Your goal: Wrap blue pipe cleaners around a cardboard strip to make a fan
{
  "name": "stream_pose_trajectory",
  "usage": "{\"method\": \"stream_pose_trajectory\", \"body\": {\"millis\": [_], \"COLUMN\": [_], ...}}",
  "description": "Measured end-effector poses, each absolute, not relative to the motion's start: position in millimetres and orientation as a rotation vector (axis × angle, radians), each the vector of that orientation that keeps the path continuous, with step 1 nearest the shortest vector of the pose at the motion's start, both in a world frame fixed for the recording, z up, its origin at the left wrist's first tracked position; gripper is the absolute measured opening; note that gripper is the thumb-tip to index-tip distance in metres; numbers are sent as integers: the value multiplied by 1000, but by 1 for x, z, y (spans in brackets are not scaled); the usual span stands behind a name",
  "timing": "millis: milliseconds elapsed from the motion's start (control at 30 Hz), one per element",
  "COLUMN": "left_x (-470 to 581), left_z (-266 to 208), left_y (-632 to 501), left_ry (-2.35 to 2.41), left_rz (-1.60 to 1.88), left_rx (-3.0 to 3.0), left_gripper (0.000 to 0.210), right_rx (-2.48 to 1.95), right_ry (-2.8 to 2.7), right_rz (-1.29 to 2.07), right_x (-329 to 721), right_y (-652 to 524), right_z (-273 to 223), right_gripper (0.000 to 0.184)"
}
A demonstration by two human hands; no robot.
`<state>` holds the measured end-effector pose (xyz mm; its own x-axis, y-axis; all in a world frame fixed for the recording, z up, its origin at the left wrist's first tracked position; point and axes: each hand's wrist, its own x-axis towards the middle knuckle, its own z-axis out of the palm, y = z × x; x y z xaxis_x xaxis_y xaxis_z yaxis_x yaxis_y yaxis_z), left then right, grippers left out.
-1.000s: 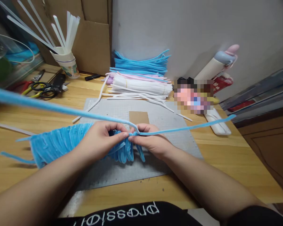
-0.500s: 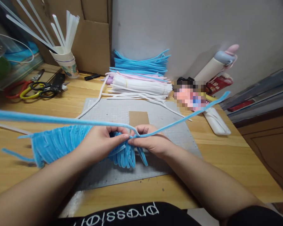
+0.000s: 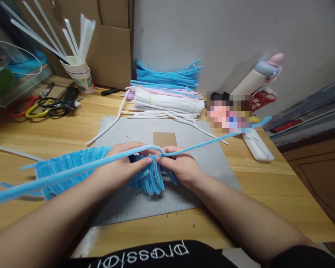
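A long piece made of blue pipe cleaners [image 3: 72, 163], bent into rows of loops, stretches from the left to under my hands. My left hand [image 3: 131, 156] grips this looped piece near its right end, thumb and fingers closed. Close beside it, my right hand [image 3: 178, 162] pinches the same end, where blue strands cross at the fingertips. From that crossing one loose blue strand [image 3: 80, 169] runs left over my left forearm, and another [image 3: 212, 141] reaches up to the right. Loops hang below my fingers.
Beneath lies a grey cutting mat [image 3: 120, 212] with a cardboard piece [image 3: 164, 139]. Behind it are white pipe cleaners [image 3: 167, 102] and blue ones [image 3: 167, 76]. Scissors [image 3: 56, 106] and a paper cup [image 3: 82, 76] stand left; a bottle [image 3: 248, 80] and white packet [image 3: 258, 143] sit right.
The left strand's free end has swung down, now crossing over my left forearm. The strand on the right sits a little lower at its tip. Both hands keep their hold, shifted slightly.
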<state>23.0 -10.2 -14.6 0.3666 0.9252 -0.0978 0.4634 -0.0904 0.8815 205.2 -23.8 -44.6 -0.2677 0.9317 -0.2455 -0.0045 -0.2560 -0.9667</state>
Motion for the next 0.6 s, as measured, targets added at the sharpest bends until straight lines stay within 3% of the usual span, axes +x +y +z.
{"method": "stream_pose_trajectory", "body": {"millis": [333,600], "left_x": [22,22], "left_z": [-18,-18], "left_y": [-12,-10], "left_ry": [1262,1265], "left_rz": [613,609], "left_rx": [1908,1887], "left_gripper": [32,18], "right_rx": [-1192,-1110], "right_ry": [-1170,-1194], "right_rz": [1637,1676], "right_x": [205,206], "right_y": [-24,-27], "right_z": [-50,-50], "right_gripper": [22,16]}}
